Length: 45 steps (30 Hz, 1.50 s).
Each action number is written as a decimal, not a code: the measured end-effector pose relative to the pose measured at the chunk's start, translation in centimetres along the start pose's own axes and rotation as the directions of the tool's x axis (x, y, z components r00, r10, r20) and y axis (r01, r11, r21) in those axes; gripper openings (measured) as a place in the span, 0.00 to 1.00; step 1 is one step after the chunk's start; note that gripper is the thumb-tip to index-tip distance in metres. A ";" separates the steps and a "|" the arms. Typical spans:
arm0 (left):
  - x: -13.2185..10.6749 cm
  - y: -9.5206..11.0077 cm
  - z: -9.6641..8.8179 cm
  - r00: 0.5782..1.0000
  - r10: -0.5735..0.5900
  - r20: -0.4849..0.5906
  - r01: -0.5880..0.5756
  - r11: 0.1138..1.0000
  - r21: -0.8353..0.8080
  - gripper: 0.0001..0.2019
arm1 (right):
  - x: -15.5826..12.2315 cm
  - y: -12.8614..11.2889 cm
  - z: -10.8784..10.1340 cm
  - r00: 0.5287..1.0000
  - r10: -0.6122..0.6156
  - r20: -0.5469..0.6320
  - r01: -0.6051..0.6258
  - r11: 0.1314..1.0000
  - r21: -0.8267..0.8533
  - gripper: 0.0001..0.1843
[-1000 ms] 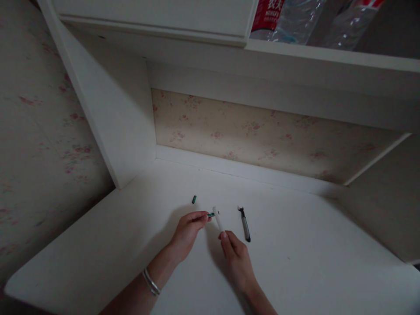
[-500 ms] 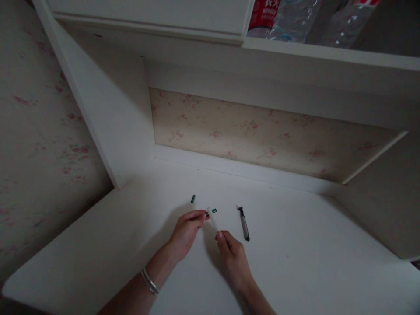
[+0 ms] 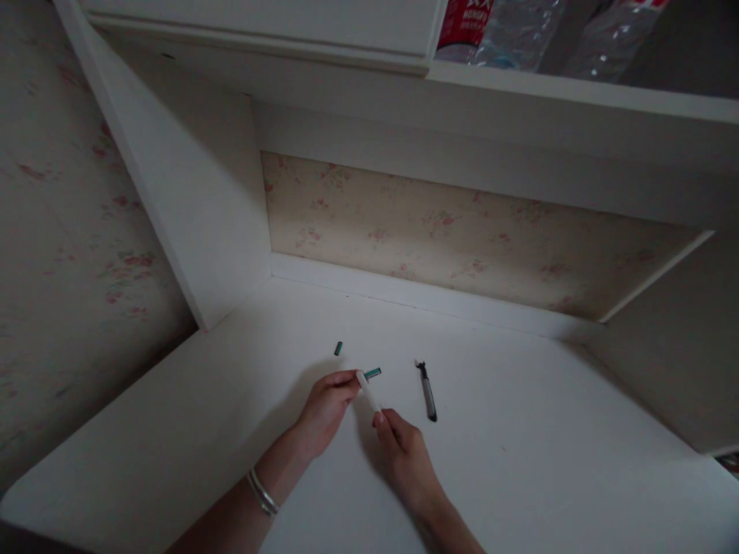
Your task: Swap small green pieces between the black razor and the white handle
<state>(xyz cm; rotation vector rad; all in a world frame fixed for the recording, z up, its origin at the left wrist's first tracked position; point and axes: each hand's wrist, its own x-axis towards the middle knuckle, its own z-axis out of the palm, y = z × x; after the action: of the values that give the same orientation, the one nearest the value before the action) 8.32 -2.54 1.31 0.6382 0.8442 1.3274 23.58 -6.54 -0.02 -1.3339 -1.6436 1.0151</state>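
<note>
My left hand (image 3: pixel 326 408) is closed in a pinch at the tip of a slim white stick (image 3: pixel 368 391). In the earlier picture a small dark razor cartridge shows in those fingers; now the stick mostly covers that spot. My right hand (image 3: pixel 404 450) is closed around the stick's near end, and the stick slants up and left. Just past its tip shows a black and green razor cartridge (image 3: pixel 374 372). Another razor cartridge (image 3: pixel 338 348) lies farther back to the left. A grey and black razor handle (image 3: pixel 428 392) lies right of my hands.
The white desktop (image 3: pixel 536 408) runs back to a wallpapered wall panel (image 3: pixel 404 223). A white side panel (image 3: pixel 190 192) stands at the left. Overhead is a shelf edge (image 3: pixel 577 88) with plastic bottles (image 3: pixel 519 35) on it.
The stick's tip has moved slightly left and down, onto my left fingertips, covering the cartridge there. My right hand has shifted slightly left. The razor handle still lies on the desk.
</note>
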 end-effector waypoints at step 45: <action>0.5 -0.4 -0.2 0.997 0.011 -0.072 -0.012 1.000 -0.012 0.09 | 0.1 0.0 -0.4 0.998 0.034 -0.058 -0.038 0.997 -0.067 0.22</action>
<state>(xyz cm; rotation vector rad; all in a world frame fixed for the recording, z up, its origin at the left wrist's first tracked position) 8.39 -2.15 0.80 0.5890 0.8915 1.3716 23.92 -6.43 0.12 -1.4293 -1.6303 0.9410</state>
